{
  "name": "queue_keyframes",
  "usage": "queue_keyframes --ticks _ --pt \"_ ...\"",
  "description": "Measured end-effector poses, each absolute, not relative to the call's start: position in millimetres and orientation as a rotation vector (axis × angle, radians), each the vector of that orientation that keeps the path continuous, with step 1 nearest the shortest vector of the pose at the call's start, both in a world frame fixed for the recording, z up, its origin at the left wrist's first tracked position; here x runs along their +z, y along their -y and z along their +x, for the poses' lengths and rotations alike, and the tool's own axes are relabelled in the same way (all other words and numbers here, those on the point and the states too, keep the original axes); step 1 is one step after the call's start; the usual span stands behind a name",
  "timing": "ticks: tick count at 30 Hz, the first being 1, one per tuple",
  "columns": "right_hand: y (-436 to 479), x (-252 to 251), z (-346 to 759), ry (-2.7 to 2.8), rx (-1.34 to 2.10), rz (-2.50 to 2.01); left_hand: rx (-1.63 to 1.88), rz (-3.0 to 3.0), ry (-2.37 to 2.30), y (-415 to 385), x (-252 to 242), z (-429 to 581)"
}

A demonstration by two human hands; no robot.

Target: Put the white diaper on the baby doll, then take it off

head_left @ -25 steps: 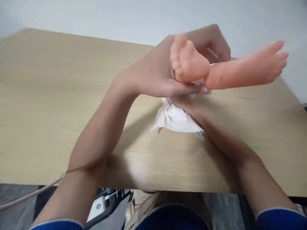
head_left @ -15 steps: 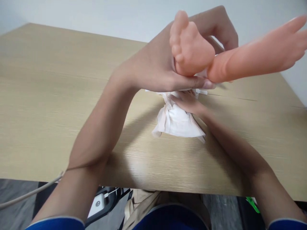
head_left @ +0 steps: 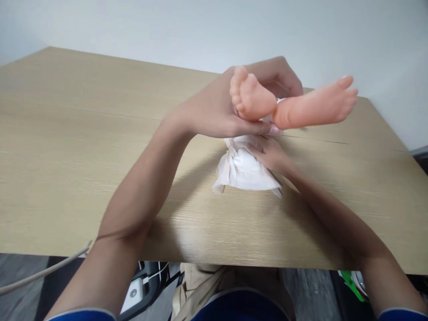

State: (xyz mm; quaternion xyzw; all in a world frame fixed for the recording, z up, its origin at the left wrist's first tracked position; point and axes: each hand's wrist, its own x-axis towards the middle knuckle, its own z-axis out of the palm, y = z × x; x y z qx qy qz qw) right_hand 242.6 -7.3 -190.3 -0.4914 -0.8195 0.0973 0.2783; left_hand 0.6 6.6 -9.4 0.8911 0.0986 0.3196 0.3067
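My left hand [head_left: 217,111] is closed around the lower legs of a baby doll [head_left: 310,107], holding them up over the table. One foot points toward me with its sole showing, and the other leg sticks out to the right. The doll's body is hidden behind my hand. Below it a white diaper [head_left: 249,171] lies spread on the table, its near end fanned out toward me. My right hand [head_left: 269,154] rests on the diaper's far part with its fingers laid out flat; the fingertips are partly covered by my left hand.
The wooden table [head_left: 83,169] stretches to a pale wall [head_left: 167,31]. A beige cable [head_left: 43,272] comes up at the near left edge. Under the table are a white plug-like device [head_left: 133,294] on something black and a green object [head_left: 352,285].
The doll's feet and my left hand sit lower and farther from me, looking smaller. My right hand stays on the diaper. The view has shifted slightly, showing more wall.
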Motion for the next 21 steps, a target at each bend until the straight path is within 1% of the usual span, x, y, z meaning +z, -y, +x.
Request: queue_keyframes --ticks 2,7,12,16,21 --pt "29.8 -191.7 260.6 2.165 0.175 -1.344 0.828 2.341 -0.191 -5.2 -7.9 -0.5" --pt "93.1 -185.8 286.2 2.039 -0.003 -1.325 0.816 2.335 -0.213 -5.5 -19.5 2.1" --pt "108.8 -175.7 273.3 1.863 -0.105 -1.179 0.823 2.332 -0.238 5.1 -37.2 3.8" --pt "104.8 -171.9 256.4 1.824 -0.107 -1.057 0.806 2.432 -0.304 17.1 -52.8 3.4" --pt "102.0 -158.1 244.8 1.977 0.041 -0.950 0.747 2.514 -0.294 31.4 -73.2 6.0"
